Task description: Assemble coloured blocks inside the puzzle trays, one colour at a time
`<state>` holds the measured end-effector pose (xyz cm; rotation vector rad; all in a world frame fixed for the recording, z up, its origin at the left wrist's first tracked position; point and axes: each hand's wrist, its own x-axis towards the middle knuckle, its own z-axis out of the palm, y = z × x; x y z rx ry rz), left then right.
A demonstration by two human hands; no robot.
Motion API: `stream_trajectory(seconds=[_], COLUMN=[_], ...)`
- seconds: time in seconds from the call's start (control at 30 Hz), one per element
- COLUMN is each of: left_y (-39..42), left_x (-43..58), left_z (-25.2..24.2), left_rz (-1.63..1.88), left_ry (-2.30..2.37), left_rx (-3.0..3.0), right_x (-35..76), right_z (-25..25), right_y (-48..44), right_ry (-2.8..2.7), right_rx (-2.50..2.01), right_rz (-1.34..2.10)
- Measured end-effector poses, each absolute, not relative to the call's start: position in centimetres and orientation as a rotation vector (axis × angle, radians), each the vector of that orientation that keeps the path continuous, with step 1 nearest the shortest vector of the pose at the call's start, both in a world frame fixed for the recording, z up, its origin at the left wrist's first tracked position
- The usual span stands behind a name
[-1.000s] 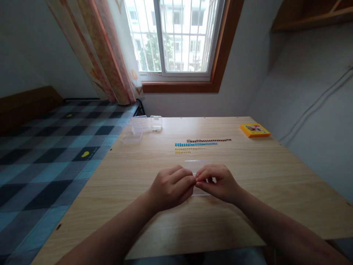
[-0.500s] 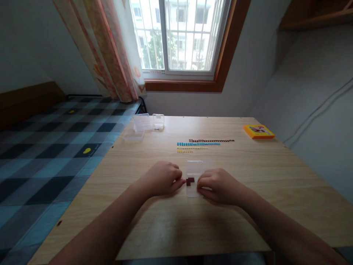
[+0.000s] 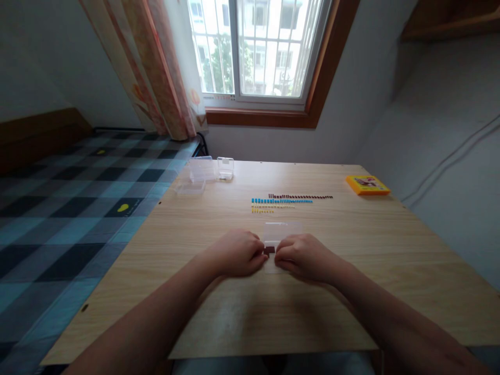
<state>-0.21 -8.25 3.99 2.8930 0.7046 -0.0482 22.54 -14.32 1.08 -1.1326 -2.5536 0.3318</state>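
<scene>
My left hand (image 3: 239, 253) and my right hand (image 3: 302, 257) rest on the wooden table (image 3: 195, 291), curled, fingertips almost meeting. Between the fingertips sits a small dark brown piece (image 3: 269, 250) on a clear plastic sheet or shallow box (image 3: 282, 229). Both hands pinch toward the piece and touch it. Beyond the hands lie three rows of tiny pieces: dark brown (image 3: 300, 196), blue (image 3: 281, 200) and yellow (image 3: 262, 210).
Several small clear plastic boxes (image 3: 203, 172) stand at the table's far left corner. An orange flat box (image 3: 367, 185) lies far right. A bed with a checked blue cover (image 3: 70, 208) adjoins the table on the left. Window and curtain are behind.
The hands drew apart half a second ago, showing the brown piece on the clear sheet, and have now closed in on it again. The camera tilted slightly.
</scene>
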Motion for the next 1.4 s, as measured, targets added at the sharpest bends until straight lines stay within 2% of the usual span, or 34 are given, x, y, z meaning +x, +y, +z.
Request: stream_trajectory(seconds=[0.5,1.4], left_y=[-8.32,-8.35], left_x=[-0.3,-0.45], left_z=[3.81,3.7], left_rz=[0.027,0.018], left_ry=[0.686,0.698], left_rx=[2.862,2.842], right_x=[22.83,22.36], right_z=[1.13,0.69], right_y=[-14.81,-14.91], right_ry=[-2.566,-2.489], right_rx=[-1.152,-1.193], right_rz=[0.247,0.331])
